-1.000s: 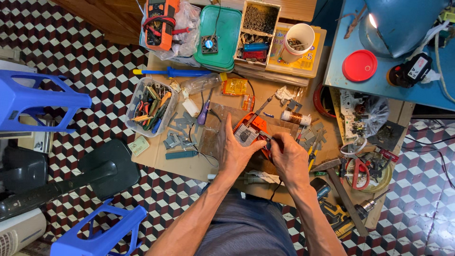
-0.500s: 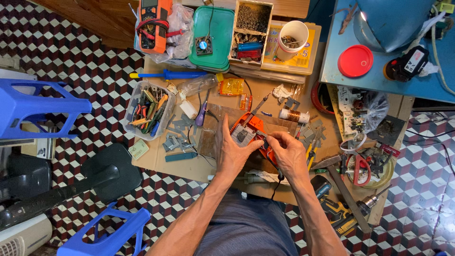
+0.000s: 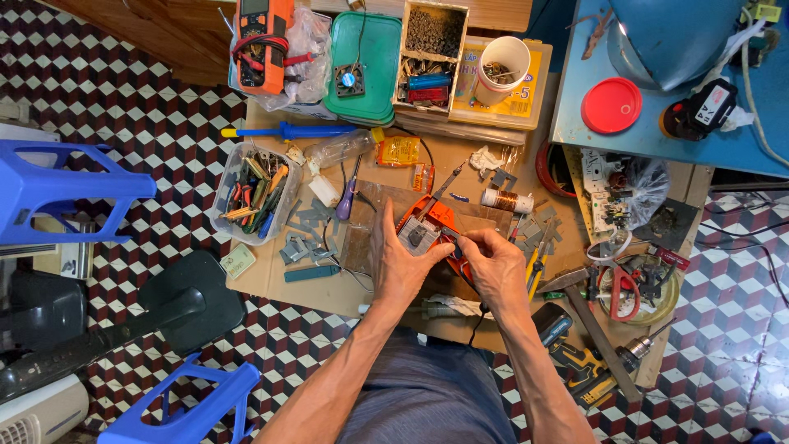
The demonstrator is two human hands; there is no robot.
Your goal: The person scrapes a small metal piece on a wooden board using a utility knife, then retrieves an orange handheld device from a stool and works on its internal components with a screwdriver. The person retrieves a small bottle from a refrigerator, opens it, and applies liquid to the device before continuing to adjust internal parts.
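Since the earlier frame the view has slid slightly; our hands have barely shifted on the work. Left hand [image 3: 400, 265] lies over the orange device [image 3: 427, 233], fingers wrapped on its near side, pinning it to the cardboard sheet [image 3: 329, 288] at mid-bench. Right hand [image 3: 496, 267] has fingertips pinched together at the device's right edge, on something too small to tell. To work well here, we judge: press the casing flat and make small moves. Copper wire spool [image 3: 505, 201] sits just beyond; yellow-handled pliers [image 3: 535, 267] lie beside the right hand.
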